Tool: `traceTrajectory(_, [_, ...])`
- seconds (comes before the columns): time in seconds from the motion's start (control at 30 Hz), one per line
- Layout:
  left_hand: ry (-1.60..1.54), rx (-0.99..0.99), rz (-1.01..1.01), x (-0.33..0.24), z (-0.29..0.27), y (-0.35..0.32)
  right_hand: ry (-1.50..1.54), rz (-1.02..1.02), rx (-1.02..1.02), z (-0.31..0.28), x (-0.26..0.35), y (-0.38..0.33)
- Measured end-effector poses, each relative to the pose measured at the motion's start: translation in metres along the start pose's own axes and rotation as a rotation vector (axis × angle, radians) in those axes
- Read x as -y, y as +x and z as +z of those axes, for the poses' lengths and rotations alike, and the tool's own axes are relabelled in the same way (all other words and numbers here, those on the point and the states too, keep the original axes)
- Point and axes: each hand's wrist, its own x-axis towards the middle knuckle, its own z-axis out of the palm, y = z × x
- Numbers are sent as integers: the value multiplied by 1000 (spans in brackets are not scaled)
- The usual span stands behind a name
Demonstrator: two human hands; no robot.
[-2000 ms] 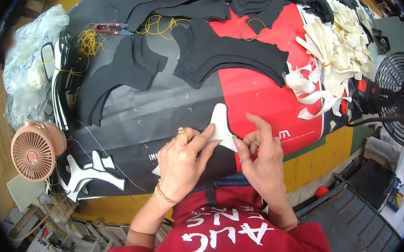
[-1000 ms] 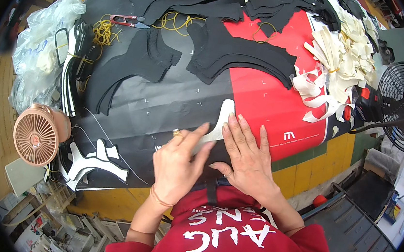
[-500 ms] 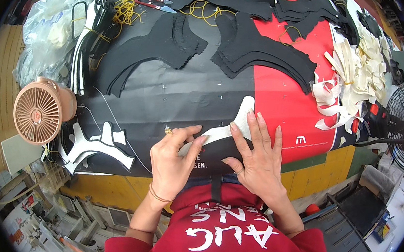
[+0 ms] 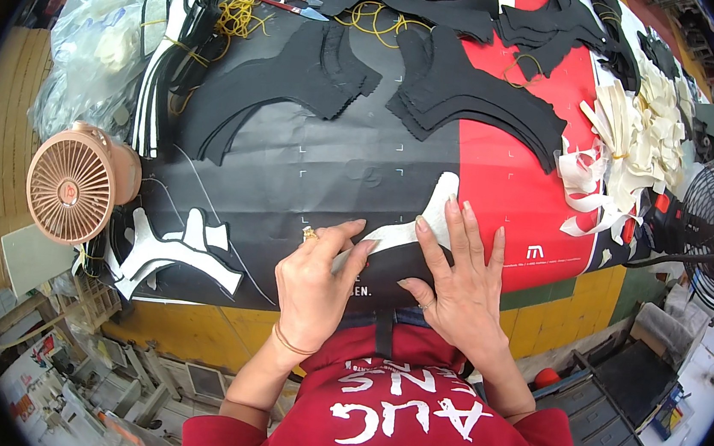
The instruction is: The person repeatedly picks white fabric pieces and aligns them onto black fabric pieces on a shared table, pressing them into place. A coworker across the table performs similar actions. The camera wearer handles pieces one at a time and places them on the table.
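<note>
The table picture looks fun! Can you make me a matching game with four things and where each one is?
Things:
1. small fan
2. snips
3. cream strips
4. white piece

Places:
A. far edge of the table, by yellow string
B. under both hands
C. left edge of the table
D. piled at the right side

Pairs: 1-C, 2-A, 3-D, 4-B

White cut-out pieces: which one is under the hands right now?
The curved white piece at the near table edge, pressed by the left hand and right hand. The other white, black-edged pieces lie untouched to the left, near the small pink fan.
</note>
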Motion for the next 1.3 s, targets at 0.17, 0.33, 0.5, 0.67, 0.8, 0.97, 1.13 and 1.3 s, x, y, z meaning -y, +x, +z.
traceTrajectory(0.17, [-8, 21, -46, -1, 2, -2, -47, -31, -145, 1, 21, -5])
traceTrajectory(0.33, [-143, 27, -140, 0, -11, -8, -31, -187, 50, 17, 32, 5])
traceTrajectory(0.5, [-377, 90, -403, 10, -37, -23, -19, -187, 73, 19, 29, 3])
traceTrajectory(0.67, [-454, 39, -455, 18, -36, -27, -36, -189, 62, 19, 30, 3])
traceTrajectory(0.8, [-397, -6, -457, 14, -31, -29, -52, -194, 40, 19, 30, 3])
traceTrajectory(0.97, [-336, -47, -423, 11, -29, -29, -48, -180, 58, 19, 30, 3])
traceTrajectory(1.13, [-299, -83, -387, 13, -26, -30, -47, -180, 58, 18, 31, 4])
traceTrajectory(1.3, [-58, -136, -307, 17, -24, -38, -47, -185, 42, 18, 31, 3])
